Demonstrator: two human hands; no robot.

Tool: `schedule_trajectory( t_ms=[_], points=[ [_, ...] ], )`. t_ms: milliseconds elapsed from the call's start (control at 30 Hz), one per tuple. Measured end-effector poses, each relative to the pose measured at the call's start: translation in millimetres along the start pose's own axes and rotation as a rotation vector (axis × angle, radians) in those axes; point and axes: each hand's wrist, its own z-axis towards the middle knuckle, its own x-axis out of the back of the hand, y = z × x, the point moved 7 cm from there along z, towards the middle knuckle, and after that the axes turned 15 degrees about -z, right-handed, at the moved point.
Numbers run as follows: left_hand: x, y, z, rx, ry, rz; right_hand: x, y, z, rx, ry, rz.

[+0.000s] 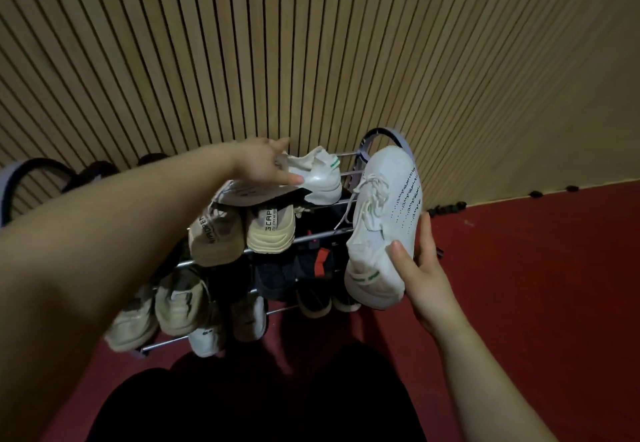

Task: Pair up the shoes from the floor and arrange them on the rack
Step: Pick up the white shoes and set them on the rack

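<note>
The white knit sneaker (313, 180) lies on the top tier of the shoe rack (348, 155), toward its right end, with its green-tabbed heel pointing right. The left hand (263, 164) holds it at the collar, fingers curled in at the opening and one finger laid along the side. The matching sneaker (382, 219) is in the air just off the rack's right end, toe up and laces hanging loose. The right hand (427, 277) grips it low near the heel, thumb on the knit upper and fingers behind the sole.

The step in hand looks like seating this pair side by side. To do it well, first square the upper shoe across the top rails so it cannot tip through, leaving room at the right end. Then level the held shoe, turn it the same way and set it close beside. Keep the loose lace clear of the rail ends. Beige sneakers (242, 232) fill the tier below, with dark shoes (311, 268) beneath them.
</note>
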Motion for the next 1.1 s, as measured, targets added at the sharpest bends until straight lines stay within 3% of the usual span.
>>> schedule_trajectory(
  t_ms=[133,333,533,667,833,967,1100],
  points=[
    [-30.4,24.7,39.4,-0.010,-0.027,0.206,18.4,6.1,-4.9,0.008,0.044,-0.014],
    [-39.0,41.9,47.6,-0.111,0.126,0.312,32.2,20.1,-10.4,-0.005,0.052,-0.025],
    [-68.5,87.1,13.0,-0.580,-0.165,0.487,43.0,37.5,-17.6,-0.065,0.068,0.020],
    [-89.8,108.3,4.3,-0.681,-0.272,0.686,56.9,46.0,-23.2,-0.086,0.073,0.005],
    [-107.8,109.7,10.6,-0.657,-0.349,0.738,71.6,49.5,-24.2,-0.099,0.079,0.004],
    [-107.0,85.2,8.9,-0.616,-0.310,0.756,77.5,51.9,-18.9,-0.090,0.058,-0.021],
    [-118.8,71.0,-4.6,-0.488,-0.328,0.593,70.3,48.6,-11.5,-0.080,0.009,-0.058]
  ],
)
